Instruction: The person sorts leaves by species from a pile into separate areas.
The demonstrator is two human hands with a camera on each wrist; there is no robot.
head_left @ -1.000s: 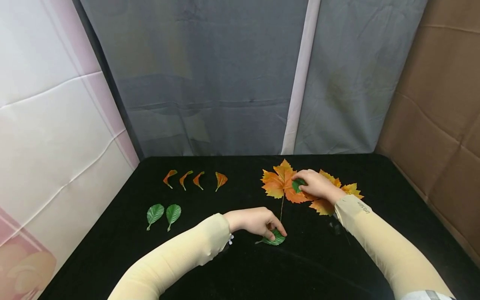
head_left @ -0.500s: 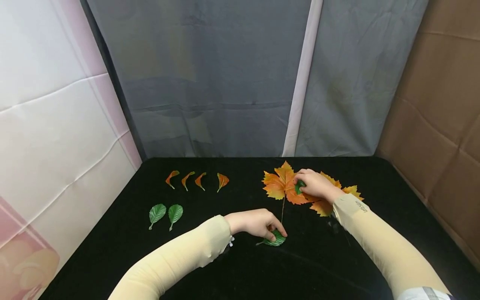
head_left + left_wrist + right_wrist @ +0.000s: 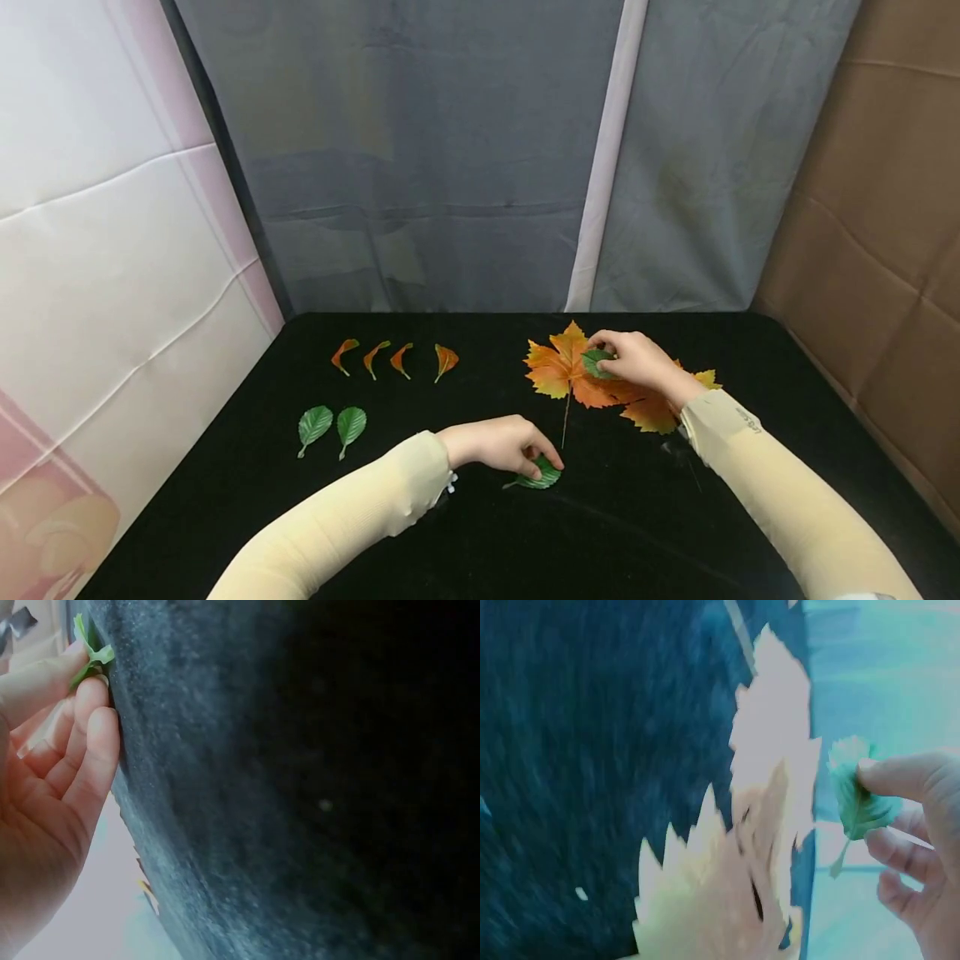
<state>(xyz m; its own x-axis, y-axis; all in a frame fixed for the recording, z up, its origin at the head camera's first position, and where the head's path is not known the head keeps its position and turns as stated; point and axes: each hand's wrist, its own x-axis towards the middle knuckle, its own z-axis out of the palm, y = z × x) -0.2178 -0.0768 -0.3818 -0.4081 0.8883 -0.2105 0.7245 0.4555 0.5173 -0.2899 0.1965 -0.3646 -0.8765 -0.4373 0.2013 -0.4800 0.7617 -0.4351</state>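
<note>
Left hand (image 3: 495, 442) pinches one green leaf (image 3: 545, 476) low over the black table (image 3: 465, 546); surface contact unclear. Right hand (image 3: 637, 360) pinches second green leaf (image 3: 594, 363), raised by orange leaves (image 3: 550, 375).

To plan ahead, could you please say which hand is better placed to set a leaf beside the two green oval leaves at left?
Probably the left hand: it pinches a green oval leaf nearer that pair, while the right hand holds another green leaf farther off, by orange maple-shaped leaves.
</note>
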